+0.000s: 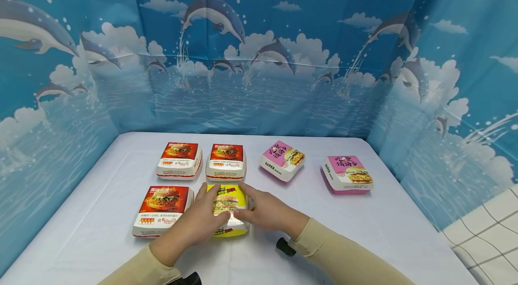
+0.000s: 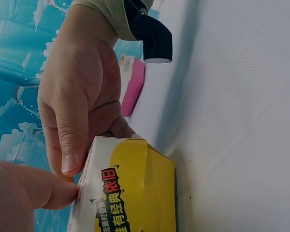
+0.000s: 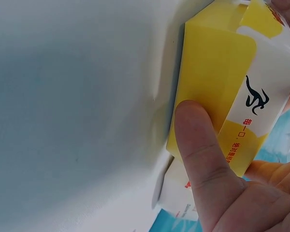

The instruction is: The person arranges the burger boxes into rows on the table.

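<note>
A yellow and white burger box (image 1: 225,202) sits on the white tablecloth, a burger printed on its lid. My left hand (image 1: 202,216) grips its left side, fingers along the far left edge and thumb over the near part of the lid. From the right, my right hand (image 1: 268,209) holds the same box, fingers near the far right corner and thumb at the near right. In the right wrist view a right-hand finger (image 3: 203,154) lies along the yellow side wall. A red and white burger box (image 1: 163,208) stands just left of my left hand.
Two more red and white boxes, one far left (image 1: 179,160) and one beside it (image 1: 225,162), stand behind. To the right are two pink and white boxes, one turned askew (image 1: 282,161) and one farther right (image 1: 348,173). A dolphin-print curtain (image 1: 259,51) surrounds the table.
</note>
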Tool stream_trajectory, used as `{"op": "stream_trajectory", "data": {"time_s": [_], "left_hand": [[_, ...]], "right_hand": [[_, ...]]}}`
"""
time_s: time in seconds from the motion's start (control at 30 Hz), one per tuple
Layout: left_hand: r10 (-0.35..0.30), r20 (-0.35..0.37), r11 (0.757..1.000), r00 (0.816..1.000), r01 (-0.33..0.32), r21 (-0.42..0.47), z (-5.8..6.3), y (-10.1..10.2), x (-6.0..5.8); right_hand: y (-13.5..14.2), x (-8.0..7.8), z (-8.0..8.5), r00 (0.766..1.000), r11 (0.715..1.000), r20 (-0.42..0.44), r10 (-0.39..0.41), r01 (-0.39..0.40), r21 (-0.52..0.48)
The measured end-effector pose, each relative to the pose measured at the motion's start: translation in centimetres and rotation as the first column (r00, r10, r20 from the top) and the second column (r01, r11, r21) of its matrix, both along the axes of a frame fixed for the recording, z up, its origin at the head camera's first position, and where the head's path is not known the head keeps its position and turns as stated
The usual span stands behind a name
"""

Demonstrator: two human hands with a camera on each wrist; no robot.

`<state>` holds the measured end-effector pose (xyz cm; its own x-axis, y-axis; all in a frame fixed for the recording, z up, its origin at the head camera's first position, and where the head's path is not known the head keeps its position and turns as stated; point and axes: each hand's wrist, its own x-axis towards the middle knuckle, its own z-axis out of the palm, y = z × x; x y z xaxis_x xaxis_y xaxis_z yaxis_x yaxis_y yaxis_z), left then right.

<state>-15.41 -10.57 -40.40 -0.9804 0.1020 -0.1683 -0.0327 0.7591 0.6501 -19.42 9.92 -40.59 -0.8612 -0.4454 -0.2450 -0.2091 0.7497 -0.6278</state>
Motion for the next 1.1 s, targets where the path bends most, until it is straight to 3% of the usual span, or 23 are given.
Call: {"op": "stream_trajectory", "data": {"time_s": [0.53, 1.1], "left_hand": [[0.004, -0.014, 1.000, 1.000, -0.004, -0.008, 0.3, 0.0, 0.2], [-0.035, -0.108, 0.999, 0.993, 0.033, -0.025, 1.8, 1.1, 0.1]], "right_hand": [[0.3, 0.2, 0.2, 0.999, 1.000, -0.040, 0.008, -0.008, -0.002], [2.0, -0.2, 1.3, 0.993, 0.998, -0.107, -0.059, 0.058, -0.013]]}}
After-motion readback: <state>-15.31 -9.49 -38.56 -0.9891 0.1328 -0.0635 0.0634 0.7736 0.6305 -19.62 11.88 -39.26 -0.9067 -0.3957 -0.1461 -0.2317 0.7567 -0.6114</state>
